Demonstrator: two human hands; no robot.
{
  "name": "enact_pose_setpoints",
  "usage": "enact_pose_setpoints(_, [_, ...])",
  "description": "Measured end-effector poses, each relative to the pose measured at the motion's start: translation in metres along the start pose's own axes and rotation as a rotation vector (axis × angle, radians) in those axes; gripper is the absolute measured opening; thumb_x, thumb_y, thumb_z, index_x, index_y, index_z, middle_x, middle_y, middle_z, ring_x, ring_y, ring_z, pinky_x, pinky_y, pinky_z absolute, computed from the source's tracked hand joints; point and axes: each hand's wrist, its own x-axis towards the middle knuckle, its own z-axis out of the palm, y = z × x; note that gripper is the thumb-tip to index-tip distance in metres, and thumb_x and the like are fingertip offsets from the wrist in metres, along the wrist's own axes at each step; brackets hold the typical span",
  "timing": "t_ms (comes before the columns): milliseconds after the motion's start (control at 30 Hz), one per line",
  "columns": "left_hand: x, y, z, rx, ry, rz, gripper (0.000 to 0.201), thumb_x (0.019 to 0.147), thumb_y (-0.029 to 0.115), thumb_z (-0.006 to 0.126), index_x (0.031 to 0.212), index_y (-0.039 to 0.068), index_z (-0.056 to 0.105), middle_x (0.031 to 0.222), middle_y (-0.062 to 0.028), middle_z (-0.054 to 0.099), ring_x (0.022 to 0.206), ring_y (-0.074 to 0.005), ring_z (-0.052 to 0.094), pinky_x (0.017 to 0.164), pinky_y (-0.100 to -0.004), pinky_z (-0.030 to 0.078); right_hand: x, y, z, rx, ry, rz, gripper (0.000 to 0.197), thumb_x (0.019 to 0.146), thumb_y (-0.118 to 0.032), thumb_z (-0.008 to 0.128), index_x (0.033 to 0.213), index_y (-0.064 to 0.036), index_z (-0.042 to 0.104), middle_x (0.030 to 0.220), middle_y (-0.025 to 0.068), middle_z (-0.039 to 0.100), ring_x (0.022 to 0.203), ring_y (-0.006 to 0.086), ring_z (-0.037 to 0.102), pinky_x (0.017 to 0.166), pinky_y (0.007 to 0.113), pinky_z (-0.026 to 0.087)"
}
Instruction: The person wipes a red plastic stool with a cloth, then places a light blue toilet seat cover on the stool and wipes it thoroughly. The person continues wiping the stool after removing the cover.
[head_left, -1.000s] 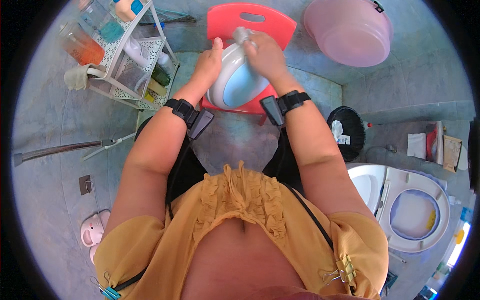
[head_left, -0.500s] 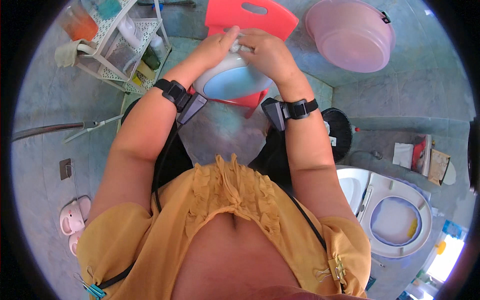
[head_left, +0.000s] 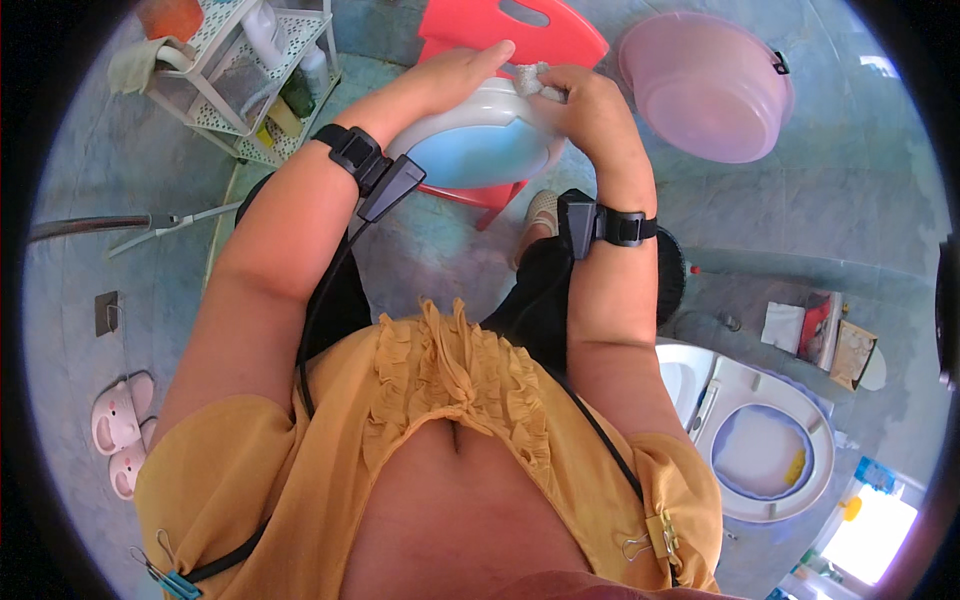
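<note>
My right hand (head_left: 595,112) is closed round a small crumpled white cloth (head_left: 532,80), whose loose end pokes out past the fingers. It is over the right part of a basin (head_left: 430,122) with a whitish wall and a light blue oval area. My left hand (head_left: 462,78) lies along the basin's far left side, thumb stretched out and nothing visible in it; its other fingers are partly hidden. The basin sits on a small red plastic chair (head_left: 455,25) with a slot in its backrest.
A white perforated shelf rack (head_left: 225,95) with bottles stands at the far left. A pink tub (head_left: 705,95) is at the far right, a toilet (head_left: 820,445) at the near right. Pink slippers (head_left: 118,420) and a metal pole (head_left: 100,227) are at the left.
My hands have parted: the right has moved right with the cloth, and the left no longer touches it. The view has shifted slightly, and a shoe now shows beside the chair.
</note>
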Motion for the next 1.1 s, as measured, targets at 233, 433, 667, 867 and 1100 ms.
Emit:
enact_pose_setpoints(233, [-0.001, 0.0, 0.005, 0.079, 0.121, -0.006, 0.091, 0.1, 0.073, 0.022, 0.127, -0.001, 0.066, 0.125, -0.028, 0.067, 0.123, -0.0398, 0.06, 0.104, -0.0438, 0.045, 0.005, -0.014, 0.028, -0.029, 0.082, -0.229, 0.024, 0.076, -0.017, 0.077, 0.097, -0.0048, 0.073, 0.093, 0.0153, 0.07, 0.089, 0.037, 0.068, 0.076, 0.045, 0.055])
enact_pose_setpoints(433, [-0.005, -0.006, -0.006, 0.057, 0.065, -0.048, 0.093, 0.098, 0.075, 0.021, 0.126, -0.001, 0.067, 0.124, -0.0289, 0.067, 0.121, -0.0413, 0.061, 0.104, -0.0438, 0.045, 0.002, 0.002, 0.009, -0.037, 0.012, 0.0, 0.024, 0.077, -0.018, 0.076, 0.097, -0.0046, 0.073, 0.098, 0.014, 0.07, 0.09, 0.0365, 0.068, 0.077, 0.045, 0.055])
enact_pose_setpoints(667, [-0.004, -0.005, 0.007, 0.077, 0.111, 0.02, 0.093, 0.098, 0.075, 0.021, 0.117, -0.001, 0.07, 0.117, -0.0269, 0.07, 0.113, -0.0409, 0.064, 0.1, -0.0443, 0.047, 0.007, -0.012, 0.033, 0.038, 0.109, -0.239, 0.022, 0.077, -0.016, 0.076, 0.096, -0.0066, 0.072, 0.098, 0.0135, 0.07, 0.091, 0.0362, 0.068, 0.077, 0.046, 0.055])
enact_pose_setpoints(867, [-0.009, -0.004, 0.003, 0.015, 0.163, 0.022, 0.092, 0.097, 0.079, 0.025, 0.099, 0.001, 0.075, 0.099, -0.0199, 0.074, 0.093, -0.0304, 0.069, 0.087, -0.0401, 0.05, 0.004, -0.008, 0.014, -0.053, 0.03, -0.095, 0.023, 0.075, -0.015, 0.076, 0.097, -0.0058, 0.072, 0.096, 0.0136, 0.07, 0.091, 0.0364, 0.068, 0.077, 0.045, 0.055])
enact_pose_setpoints(1100, [-0.006, -0.002, 0.006, 0.079, 0.106, 0.042, 0.098, 0.096, 0.079, 0.02, 0.115, -0.001, 0.072, 0.114, -0.0272, 0.07, 0.11, -0.0398, 0.066, 0.096, -0.0443, 0.048, 0.008, -0.012, 0.036, -0.004, 0.095, -0.243, 0.024, 0.076, -0.014, 0.075, 0.097, -0.0049, 0.072, 0.097, 0.014, 0.07, 0.092, 0.0361, 0.068, 0.079, 0.044, 0.056])
